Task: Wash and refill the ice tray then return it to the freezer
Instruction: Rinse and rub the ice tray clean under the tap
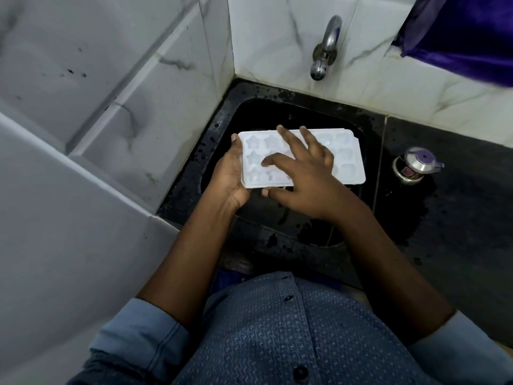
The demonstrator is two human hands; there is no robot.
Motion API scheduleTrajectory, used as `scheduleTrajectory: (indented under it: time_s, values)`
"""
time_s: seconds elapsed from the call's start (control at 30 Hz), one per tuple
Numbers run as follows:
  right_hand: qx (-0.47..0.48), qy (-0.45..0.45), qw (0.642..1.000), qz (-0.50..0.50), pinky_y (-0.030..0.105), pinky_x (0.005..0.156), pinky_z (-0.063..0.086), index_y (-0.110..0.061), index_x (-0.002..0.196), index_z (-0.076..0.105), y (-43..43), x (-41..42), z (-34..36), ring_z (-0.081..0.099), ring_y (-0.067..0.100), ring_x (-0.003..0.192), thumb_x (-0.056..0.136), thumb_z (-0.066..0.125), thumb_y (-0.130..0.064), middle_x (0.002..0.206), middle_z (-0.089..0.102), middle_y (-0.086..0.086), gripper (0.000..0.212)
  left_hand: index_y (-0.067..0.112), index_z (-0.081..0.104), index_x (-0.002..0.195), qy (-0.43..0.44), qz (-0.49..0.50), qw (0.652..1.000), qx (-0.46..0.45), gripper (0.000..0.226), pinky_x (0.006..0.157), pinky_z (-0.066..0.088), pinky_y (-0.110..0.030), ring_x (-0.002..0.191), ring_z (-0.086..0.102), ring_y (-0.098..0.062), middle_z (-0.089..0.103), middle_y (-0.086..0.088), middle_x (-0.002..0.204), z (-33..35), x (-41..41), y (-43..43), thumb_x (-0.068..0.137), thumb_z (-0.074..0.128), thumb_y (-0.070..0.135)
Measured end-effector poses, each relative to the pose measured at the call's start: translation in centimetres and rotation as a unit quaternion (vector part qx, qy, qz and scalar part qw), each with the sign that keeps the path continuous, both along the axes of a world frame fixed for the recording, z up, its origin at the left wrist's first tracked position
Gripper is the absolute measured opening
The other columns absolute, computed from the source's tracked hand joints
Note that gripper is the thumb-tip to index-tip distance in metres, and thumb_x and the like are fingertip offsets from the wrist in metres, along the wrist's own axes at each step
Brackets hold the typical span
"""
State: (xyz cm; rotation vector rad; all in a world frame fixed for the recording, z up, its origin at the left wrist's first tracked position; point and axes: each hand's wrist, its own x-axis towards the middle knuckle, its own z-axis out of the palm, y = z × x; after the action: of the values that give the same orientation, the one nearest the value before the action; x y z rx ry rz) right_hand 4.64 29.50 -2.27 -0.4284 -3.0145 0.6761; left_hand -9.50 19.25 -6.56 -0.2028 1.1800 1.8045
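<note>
Washing looks to be the step in hand: the ice tray (348, 162) is held level over the black sink (222, 120), below the tap (326, 48), so any runoff falls into the basin. The left hand (230, 176) grips the tray's left end, thumb along the rim and fingers curled beneath, to steady it. The right hand (302, 173) lies spread across the star-shaped moulds with its fingers nearly straight, holding nothing, apparently rubbing them clean. No water shows at the spout. A steel pot (413, 166) stands on the wet counter, well apart.
</note>
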Motion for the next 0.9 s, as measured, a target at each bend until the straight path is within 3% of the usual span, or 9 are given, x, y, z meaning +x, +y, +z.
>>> scheduleTrajectory:
  time_s: [0.33,0.9]
  values:
    - [-0.005,-0.037,0.999,-0.008,0.055,0.122,-0.007,-0.043,0.127,0.059,0.5,0.8,-0.1,-0.019,0.027,0.159,0.09,0.068,-0.057,0.175,-0.004,-0.005,0.041,0.007,0.063,0.141,0.008,0.004,1.0,0.004,0.074,0.104,0.054,-0.062,0.12,0.071,-0.041,0.072,-0.022,0.131,-0.3,-0.4,-0.1,0.107,0.034,0.065]
    - [0.029,-0.039,0.999,-0.005,0.059,0.122,-0.005,-0.043,0.132,0.059,0.6,0.2,-0.7,-0.015,0.033,0.159,0.09,0.063,-0.059,0.175,0.0,0.0,0.045,0.008,0.065,0.14,0.02,-0.004,1.0,-0.009,0.074,0.106,0.052,-0.063,0.119,0.071,-0.041,0.073,-0.02,0.13,-0.7,-1.2,0.2,0.107,0.034,0.066]
